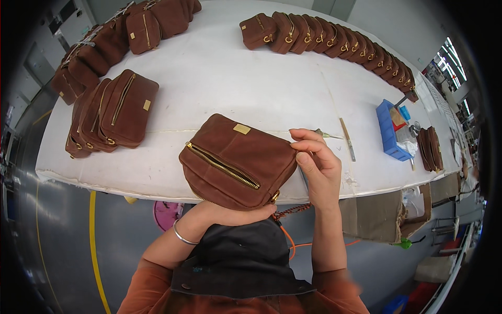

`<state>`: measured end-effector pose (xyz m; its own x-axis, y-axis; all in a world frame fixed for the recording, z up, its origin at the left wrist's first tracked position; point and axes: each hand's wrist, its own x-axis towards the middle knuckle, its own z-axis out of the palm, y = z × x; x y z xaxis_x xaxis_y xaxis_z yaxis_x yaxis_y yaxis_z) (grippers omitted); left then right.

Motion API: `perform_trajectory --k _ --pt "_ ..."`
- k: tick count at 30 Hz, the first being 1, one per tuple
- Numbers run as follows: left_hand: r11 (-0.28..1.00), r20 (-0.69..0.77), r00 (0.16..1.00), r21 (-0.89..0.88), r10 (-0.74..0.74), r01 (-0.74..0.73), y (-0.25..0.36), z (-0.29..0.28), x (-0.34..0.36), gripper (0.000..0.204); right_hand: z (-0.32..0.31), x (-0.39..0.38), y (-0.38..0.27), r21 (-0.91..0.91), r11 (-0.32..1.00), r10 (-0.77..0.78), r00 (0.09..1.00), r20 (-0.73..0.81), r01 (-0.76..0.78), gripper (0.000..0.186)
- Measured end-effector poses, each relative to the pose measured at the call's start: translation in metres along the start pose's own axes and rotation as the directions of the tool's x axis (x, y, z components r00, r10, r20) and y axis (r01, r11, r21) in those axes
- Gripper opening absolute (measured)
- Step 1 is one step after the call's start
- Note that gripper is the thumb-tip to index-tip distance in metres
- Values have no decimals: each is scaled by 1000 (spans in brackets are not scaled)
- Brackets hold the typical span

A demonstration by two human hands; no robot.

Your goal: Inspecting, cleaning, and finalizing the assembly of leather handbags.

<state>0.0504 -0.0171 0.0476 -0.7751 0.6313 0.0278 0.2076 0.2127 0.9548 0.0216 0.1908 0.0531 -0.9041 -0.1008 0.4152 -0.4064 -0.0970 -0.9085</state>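
Observation:
A brown leather bag (246,157) is in front of me over the table's near edge, its gold zipper pocket partly gaping and a small gold plate near its far side. My left hand (235,213) supports it from below, the fingers mostly hidden under the bag. With thumb and fingers, my right hand (318,157) pinches the bag's far right corner. A gold ring hangs at the bag's lower right corner. Just beyond my right hand lie a thin tool with a pale green handle (325,134) and a flat brush-like tool (347,138).
Several similar bags stand at the left (128,110), far left (99,55) and in a long row at the far right (324,36). A blue bin (388,131) with small supplies sits on the right, beside brown leather pieces (430,149). An open cardboard box (374,217) is below the edge.

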Motion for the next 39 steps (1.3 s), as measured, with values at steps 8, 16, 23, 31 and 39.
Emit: perform_trajectory --k 8,16,23,31,39 --pt "997 -10 1000 77 17 -17 -4 1 0 29 -2 0 -3 -85 991 110 992 54 -105 6" --pt "971 -38 999 239 33 -23 -10 -11 -2 28 11 -17 -21 344 939 76 981 -179 -10 8" --pt "988 -36 998 146 -53 58 -14 -15 -3 32 2 -24 3 -11 999 42 989 -139 -44 5" --pt "975 -89 991 210 99 -78 -15 -15 -7 25 22 -16 10 -182 983 6 998 -70 -19 15" --pt "983 20 991 134 -131 127 -5 -36 -17 48 31 -17 19 -534 831 -189 982 -5 157 4"
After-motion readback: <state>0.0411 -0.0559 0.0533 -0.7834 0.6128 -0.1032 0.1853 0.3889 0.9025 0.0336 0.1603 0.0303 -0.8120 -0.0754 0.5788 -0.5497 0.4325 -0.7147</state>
